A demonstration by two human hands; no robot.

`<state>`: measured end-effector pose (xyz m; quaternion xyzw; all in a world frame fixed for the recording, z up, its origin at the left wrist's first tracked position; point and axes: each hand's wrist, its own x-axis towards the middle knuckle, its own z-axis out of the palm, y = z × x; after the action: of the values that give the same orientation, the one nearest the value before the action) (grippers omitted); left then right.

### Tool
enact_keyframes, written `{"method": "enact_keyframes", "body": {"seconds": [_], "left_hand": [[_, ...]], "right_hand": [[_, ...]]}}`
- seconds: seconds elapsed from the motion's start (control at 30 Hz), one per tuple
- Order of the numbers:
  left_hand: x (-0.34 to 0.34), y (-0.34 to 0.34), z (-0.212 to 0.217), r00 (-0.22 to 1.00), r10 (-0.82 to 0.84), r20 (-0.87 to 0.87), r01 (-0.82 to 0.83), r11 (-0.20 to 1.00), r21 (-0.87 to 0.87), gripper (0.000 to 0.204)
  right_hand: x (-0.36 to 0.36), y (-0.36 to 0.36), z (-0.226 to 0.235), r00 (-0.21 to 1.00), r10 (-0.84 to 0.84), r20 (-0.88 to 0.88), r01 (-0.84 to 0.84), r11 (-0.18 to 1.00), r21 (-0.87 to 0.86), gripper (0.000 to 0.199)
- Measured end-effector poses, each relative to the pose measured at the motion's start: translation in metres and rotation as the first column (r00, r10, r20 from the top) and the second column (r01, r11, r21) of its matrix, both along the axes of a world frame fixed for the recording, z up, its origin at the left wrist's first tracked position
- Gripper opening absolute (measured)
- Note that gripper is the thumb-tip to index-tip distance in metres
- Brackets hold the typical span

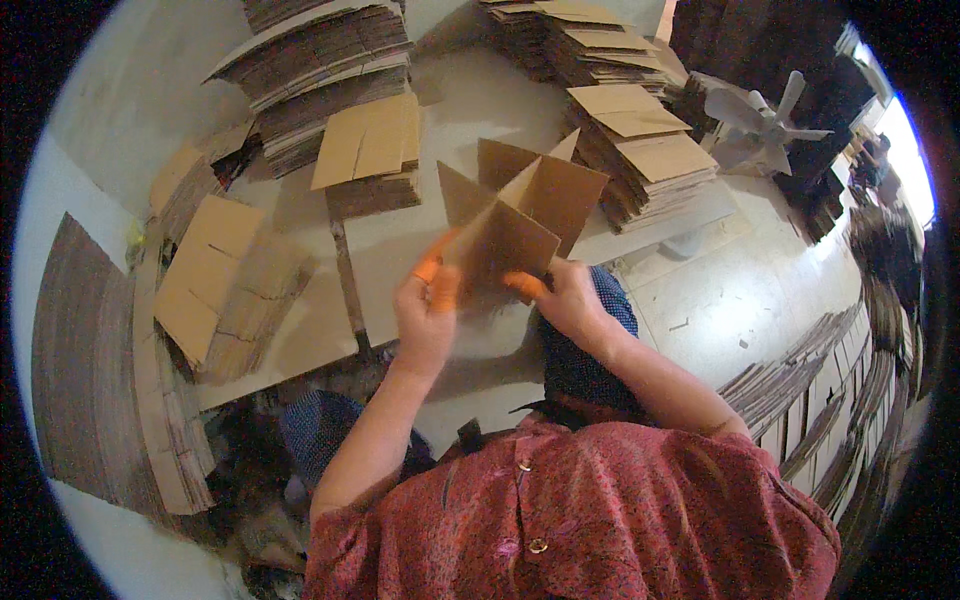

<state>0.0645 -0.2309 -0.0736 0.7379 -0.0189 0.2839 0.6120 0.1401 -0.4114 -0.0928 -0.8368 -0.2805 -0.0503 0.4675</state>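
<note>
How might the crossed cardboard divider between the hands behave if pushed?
The cardboard divider is probably light, being thin panels. It looks fairly stiff: no panel sags between the left hand and right hand. Pushed sideways, it might skew, since panels cross along narrow lines.

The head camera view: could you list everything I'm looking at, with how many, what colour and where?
Cardboard divider: one, brown, centre, between the hands
Tall cardboard stack: one, brown, upper left
Low cardboard stack: one, tan-topped, below the tall one
Leaning cardboard stack: one, tan, left
Right-side stacks: several, tan-topped, upper centre-right
Layered sheets: many, grey-brown, far left
Fan: one, pale, upper right
Pale surface: count unclear, beneath the stacks
Shirt: one, red patterned, bottom
Legs: two, dark-blue-clothed, lower centre
Left hand: one, orange finger covers, divider's left
Right hand: one, orange-covered thumb, divider's lower right
</note>
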Motion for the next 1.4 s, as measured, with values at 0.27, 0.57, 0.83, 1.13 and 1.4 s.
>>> {"method": "enact_keyframes", "body": {"seconds": [0.27, 0.57, 0.83, 1.13, 1.4], "left_hand": [[0.031, -0.010, 0.008, 0.896, -0.436, 0.086, 0.393, 0.687, -0.612, 0.075], [0.026, -0.069, -0.013, 0.884, -0.465, -0.041, 0.467, 0.884, 0.032, 0.055], [0.010, -0.040, -0.041, 0.980, -0.129, -0.149, 0.125, 0.992, -0.033, 0.040], [0.073, 0.066, -0.026, 0.931, 0.328, 0.162, -0.347, 0.654, 0.672, 0.055], [0.148, 0.173, -0.023, 0.952, 0.304, 0.036, -0.125, 0.279, 0.952, 0.040]], "right_hand": [[0.044, -0.022, 0.062, 0.961, -0.277, 0.019, 0.241, 0.865, 0.440, 0.041], [0.012, -0.014, 0.070, 0.792, 0.288, -0.538, -0.033, 0.901, 0.433, 0.033], [0.020, -0.056, 0.152, 0.798, -0.270, 0.539, 0.231, 0.963, 0.140, 0.050], [0.171, -0.108, 0.019, 0.853, -0.265, 0.450, 0.514, 0.579, -0.633, 0.045], [0.159, -0.085, 0.039, 0.799, -0.200, 0.567, 0.553, 0.614, -0.563, 0.039]]}}
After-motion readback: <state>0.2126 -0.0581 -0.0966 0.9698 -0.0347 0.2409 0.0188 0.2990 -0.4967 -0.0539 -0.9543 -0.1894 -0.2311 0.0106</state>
